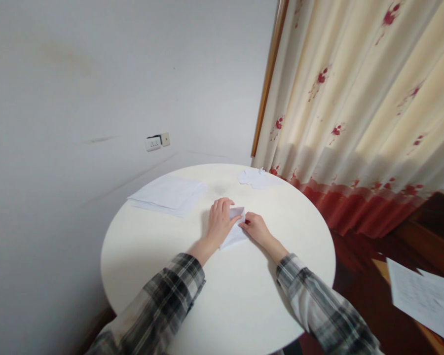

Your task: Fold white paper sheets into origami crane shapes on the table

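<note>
A small folded sheet of white paper (232, 239) lies near the middle of the round white table, its far part raised in a flap. My left hand (219, 221) is closed on the paper's left side, thumb across the fold and fingers curled over the far edge. At the right edge, my right hand (256, 228) pinches the paper between thumb and bent fingers. Part of the sheet is hidden beneath my left hand.
A stack of white paper (168, 193) lies at the table's (140, 256) back left. Torn paper scraps (257, 178) lie at the back right. Behind are a wall with a socket (153, 143) and a flowered curtain (355, 98). Written sheets (418, 291) rest lower right, beyond the table.
</note>
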The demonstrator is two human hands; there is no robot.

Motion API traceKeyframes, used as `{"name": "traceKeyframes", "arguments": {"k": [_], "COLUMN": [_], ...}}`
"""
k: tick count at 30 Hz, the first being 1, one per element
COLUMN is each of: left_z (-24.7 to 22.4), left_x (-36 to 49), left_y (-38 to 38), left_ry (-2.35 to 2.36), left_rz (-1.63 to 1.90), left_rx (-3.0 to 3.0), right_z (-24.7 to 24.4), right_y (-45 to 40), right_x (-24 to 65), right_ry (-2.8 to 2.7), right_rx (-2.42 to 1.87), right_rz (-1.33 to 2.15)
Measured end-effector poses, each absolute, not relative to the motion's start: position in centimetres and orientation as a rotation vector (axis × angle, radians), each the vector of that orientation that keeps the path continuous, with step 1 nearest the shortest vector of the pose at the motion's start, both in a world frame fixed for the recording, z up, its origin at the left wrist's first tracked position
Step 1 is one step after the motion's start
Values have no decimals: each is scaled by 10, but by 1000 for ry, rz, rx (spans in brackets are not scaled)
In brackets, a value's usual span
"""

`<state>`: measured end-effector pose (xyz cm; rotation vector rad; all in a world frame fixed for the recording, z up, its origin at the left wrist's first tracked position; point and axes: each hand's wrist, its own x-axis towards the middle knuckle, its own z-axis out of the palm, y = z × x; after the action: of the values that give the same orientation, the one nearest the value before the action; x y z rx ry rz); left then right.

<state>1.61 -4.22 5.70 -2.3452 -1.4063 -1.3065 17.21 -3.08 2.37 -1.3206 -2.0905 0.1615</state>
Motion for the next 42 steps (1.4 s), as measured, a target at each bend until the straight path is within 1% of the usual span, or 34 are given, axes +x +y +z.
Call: {"name": "traceKeyframes", "arguments": {"k": [3, 8, 17, 21, 28, 33, 42], "left_z": [56, 46, 45, 48, 50, 46, 44], "left_x": [15, 15, 16, 16, 15, 15, 14], "left_y": [-41, -39, -41, -44, -45, -42, -40], "left_ry": [-1269, -1240, -1152, -1213, -1244, -1157, -1195], "left_rz": [-1314, -1157, -1051, -1026, -1117, -1141, -1190], "left_rx": [-2475, -2764, -2774, -2749, -2685, -2695, -2698], "right_z": [25, 26, 28, 28, 28, 27, 28], "right_y": [-33, -34, -34, -35, -36, -34, -33], "right_x": [172, 173, 175, 174, 175, 175, 175], "right_ry": [-2150, -2212, -2229, -2212, -2231, -2239, -2141], "right_rx": [-1293, -1264, -1282, -1247, -1225, -1205, -1287], "right_rz": [90, 13, 20, 63, 76, 113, 200]}}
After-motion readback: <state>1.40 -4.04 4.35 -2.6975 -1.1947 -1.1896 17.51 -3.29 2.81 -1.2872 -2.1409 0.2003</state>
